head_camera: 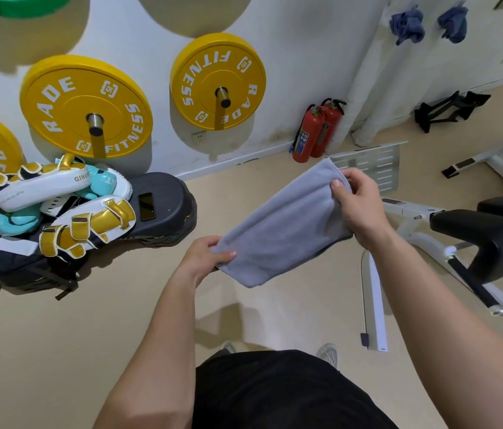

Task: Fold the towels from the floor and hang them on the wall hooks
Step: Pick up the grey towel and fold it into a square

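Grey towel [284, 224], folded, hangs in mid-air btw your hands, over the floor [58, 335]. Your L hand [205, 258] pinches its near-left corner, thumb on top. Your R hand [360, 209] grips the far-right end, fingers curled round it. Two blue towels [408, 24] hang on the wall [306, 41].

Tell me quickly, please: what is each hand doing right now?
Left hand: closed, pinching the lower end of the grey towel.
Right hand: closed, holding the upper end of the same towel, which is off the floor.
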A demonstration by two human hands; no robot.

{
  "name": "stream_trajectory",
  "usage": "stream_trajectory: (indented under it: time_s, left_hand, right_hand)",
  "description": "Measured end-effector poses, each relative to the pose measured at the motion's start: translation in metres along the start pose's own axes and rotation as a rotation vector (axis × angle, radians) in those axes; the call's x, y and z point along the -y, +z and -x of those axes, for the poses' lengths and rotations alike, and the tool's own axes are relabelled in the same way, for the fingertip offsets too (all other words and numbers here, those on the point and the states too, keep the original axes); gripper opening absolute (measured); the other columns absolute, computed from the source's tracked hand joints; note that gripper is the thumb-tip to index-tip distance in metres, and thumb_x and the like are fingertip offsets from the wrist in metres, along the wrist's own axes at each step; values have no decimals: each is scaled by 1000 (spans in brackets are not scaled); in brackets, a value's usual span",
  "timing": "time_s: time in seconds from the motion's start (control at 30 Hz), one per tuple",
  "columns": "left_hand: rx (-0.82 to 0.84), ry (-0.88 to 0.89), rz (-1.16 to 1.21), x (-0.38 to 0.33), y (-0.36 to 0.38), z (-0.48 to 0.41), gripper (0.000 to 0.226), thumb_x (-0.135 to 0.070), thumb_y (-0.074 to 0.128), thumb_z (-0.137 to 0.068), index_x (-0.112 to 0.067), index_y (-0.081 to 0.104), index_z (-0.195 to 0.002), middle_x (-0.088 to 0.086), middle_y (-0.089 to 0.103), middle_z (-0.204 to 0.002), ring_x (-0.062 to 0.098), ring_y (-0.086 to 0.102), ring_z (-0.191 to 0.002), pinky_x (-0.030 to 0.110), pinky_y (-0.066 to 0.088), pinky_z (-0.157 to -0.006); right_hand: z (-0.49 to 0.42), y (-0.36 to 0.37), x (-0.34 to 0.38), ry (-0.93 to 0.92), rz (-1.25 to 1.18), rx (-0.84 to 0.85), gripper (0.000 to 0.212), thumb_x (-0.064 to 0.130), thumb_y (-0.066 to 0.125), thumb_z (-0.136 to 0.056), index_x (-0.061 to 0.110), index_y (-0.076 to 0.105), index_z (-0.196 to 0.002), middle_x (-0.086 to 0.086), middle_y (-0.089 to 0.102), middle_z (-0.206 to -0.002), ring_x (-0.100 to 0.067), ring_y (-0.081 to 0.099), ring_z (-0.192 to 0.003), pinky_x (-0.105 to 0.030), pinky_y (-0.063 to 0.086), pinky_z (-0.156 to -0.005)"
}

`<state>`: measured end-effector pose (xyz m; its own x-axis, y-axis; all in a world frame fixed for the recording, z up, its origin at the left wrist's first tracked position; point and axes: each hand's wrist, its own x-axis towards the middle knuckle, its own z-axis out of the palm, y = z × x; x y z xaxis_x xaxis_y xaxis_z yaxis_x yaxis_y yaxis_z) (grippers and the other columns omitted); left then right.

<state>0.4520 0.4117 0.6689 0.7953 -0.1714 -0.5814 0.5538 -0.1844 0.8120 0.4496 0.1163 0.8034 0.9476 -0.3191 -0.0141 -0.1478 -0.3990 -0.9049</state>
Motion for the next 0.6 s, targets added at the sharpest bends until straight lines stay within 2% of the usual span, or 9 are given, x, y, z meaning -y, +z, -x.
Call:
stream_trajectory:
  time_s: [0.07,0.13,0.27,0.33,0.43,0.5,0.6]
  left_hand:
    - [18,-4,-111,5,5,0,23,-6,76,-84,7,67,-101,13,68,-85,25,64,-79,40,59,-84]
    - [6,-23,-60,5,6,0,22,-12,74,-87,6,69,-99,11,69,-86,25,65,-84,34,59,-83]
    - [-122,35,425,-7,4,8,22,-15,73,-88,-4,70,-106,9,75,-100,23,70,-93,35,55,-90]
    - [-184,101,523,-13,3,8,20,-19,68,-93,-11,67,-112,6,75,-108,20,71,-97,37,56,-88]
    - [-367,175,246,-16,7,1,26,-36,65,-93,-18,63,-111,1,72,-108,21,68,-101,42,56,-88]
    - [-502,221,39,-16,14,0,28,-39,59,-96,-13,55,-104,2,65,-97,25,62,-91,42,51,-81]
    - [-599,257,-107,-14,23,1,30,-43,54,-98,-13,49,-97,-1,60,-85,24,56,-79,37,45,-71]
  right_hand:
    - [-7,1,12,-40,56,19,13,19,54,-95,16,67,-99,5,69,-90,-11,61,-86,-31,48,-78]
    - [-13,1,18,-61,102,-4,13,19,55,-95,16,67,-99,4,70,-92,-13,61,-87,-30,47,-78]
    - [-17,-4,4,15,168,-111,10,20,52,-96,14,59,-95,1,64,-93,-19,57,-88,-30,42,-72]
    - [-13,-2,-11,99,220,-115,8,19,49,-97,14,54,-92,-1,59,-90,-21,52,-87,-31,39,-72]
    - [1,4,-32,216,251,-104,9,18,47,-99,11,51,-96,-4,57,-91,-26,52,-89,-33,37,-75]
    - [10,7,-42,260,259,-104,10,18,44,-101,10,50,-99,-7,57,-95,-27,52,-89,-32,35,-75]
    - [20,9,-49,251,289,-124,11,18,42,-102,9,48,-100,-6,55,-94,-27,50,-87,-32,33,-73]
